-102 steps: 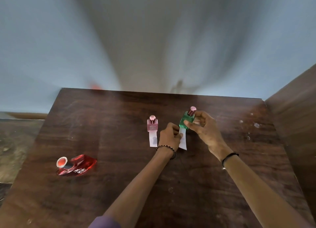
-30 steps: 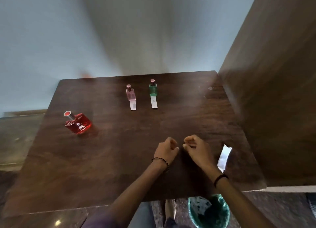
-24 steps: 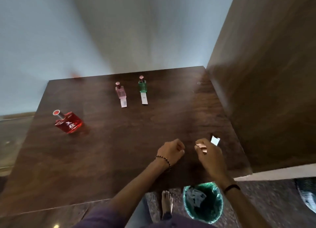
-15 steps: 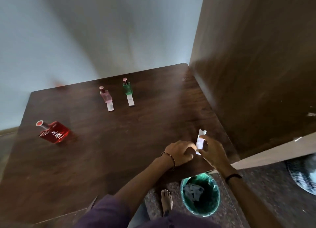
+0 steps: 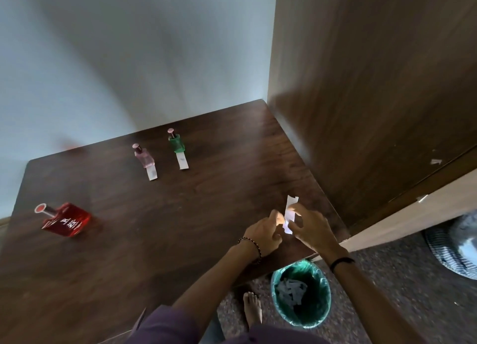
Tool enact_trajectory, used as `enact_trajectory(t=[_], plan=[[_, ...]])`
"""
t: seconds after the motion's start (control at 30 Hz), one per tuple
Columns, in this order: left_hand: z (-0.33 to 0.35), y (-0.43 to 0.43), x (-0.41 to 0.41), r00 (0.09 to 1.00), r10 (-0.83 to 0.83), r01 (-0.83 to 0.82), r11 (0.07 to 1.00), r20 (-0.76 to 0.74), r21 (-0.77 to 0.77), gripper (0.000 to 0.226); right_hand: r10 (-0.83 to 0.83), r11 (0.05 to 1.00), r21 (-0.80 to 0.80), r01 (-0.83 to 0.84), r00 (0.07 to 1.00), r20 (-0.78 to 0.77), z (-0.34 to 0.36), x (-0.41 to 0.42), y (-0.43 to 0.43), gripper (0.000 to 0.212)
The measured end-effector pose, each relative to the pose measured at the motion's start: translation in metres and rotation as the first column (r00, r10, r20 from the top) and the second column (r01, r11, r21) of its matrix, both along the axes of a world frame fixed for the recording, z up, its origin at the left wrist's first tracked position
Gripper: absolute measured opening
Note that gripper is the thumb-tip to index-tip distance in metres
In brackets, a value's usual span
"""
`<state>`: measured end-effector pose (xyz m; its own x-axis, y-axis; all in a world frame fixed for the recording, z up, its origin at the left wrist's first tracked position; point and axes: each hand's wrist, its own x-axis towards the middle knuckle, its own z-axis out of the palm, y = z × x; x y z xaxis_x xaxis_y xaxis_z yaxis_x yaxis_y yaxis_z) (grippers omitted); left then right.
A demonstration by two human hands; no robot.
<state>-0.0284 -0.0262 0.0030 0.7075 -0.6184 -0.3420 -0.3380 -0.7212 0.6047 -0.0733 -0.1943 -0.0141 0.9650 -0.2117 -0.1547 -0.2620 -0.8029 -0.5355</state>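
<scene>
A white paper strip [image 5: 289, 216] is held upright between both my hands above the near right corner of the dark wooden table [image 5: 160, 230]. My right hand [image 5: 309, 227] pinches its right side and my left hand [image 5: 265, 231] pinches its left side. At the back of the table stand a small pink bottle [image 5: 143, 156] and a small green bottle [image 5: 176, 142], each with a white strip lying in front of it. A red square bottle [image 5: 64, 219] stands tilted at the far left.
A green-lined bin [image 5: 300, 293] with several paper scraps stands on the floor below the table's near right corner, beside a bare foot [image 5: 252, 308]. A tall wooden cabinet [image 5: 374, 85] borders the table on the right. A striped cloth [image 5: 454, 250] lies at far right.
My hands left the green bottle and came back to the near right corner. The right hand picked up a paper strip there, and now both hands hold it. The view swung right.
</scene>
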Motion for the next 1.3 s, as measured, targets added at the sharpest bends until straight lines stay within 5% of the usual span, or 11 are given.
enact_trajectory(t=[0.37,0.83,0.97,1.1,1.3], plan=[[-0.011,-0.008,0.003,0.986,0.110,-0.125,0.984,-0.122,-0.126,0.058,0.073,0.997,0.041,-0.069,0.993,-0.092,0.005,0.001,-0.010,0.065],[-0.014,-0.020,0.002,0.929,0.231,-0.298,0.930,-0.288,-0.214,0.059,0.079,0.995,0.073,-0.070,0.989,-0.122,0.007,0.005,-0.013,0.070],[-0.012,-0.019,0.004,0.922,0.232,-0.308,0.925,-0.309,-0.223,0.063,0.052,0.994,0.098,-0.040,0.991,-0.120,0.007,0.006,-0.015,0.054],[-0.011,-0.019,0.008,0.941,0.202,-0.265,0.939,-0.273,-0.219,0.068,-0.015,0.997,0.080,0.020,0.998,-0.066,0.005,0.007,-0.011,0.028],[-0.014,-0.017,0.015,0.999,0.046,-0.046,0.995,0.003,-0.085,0.043,-0.049,0.999,-0.009,0.049,0.997,0.062,-0.005,0.004,-0.006,0.026]])
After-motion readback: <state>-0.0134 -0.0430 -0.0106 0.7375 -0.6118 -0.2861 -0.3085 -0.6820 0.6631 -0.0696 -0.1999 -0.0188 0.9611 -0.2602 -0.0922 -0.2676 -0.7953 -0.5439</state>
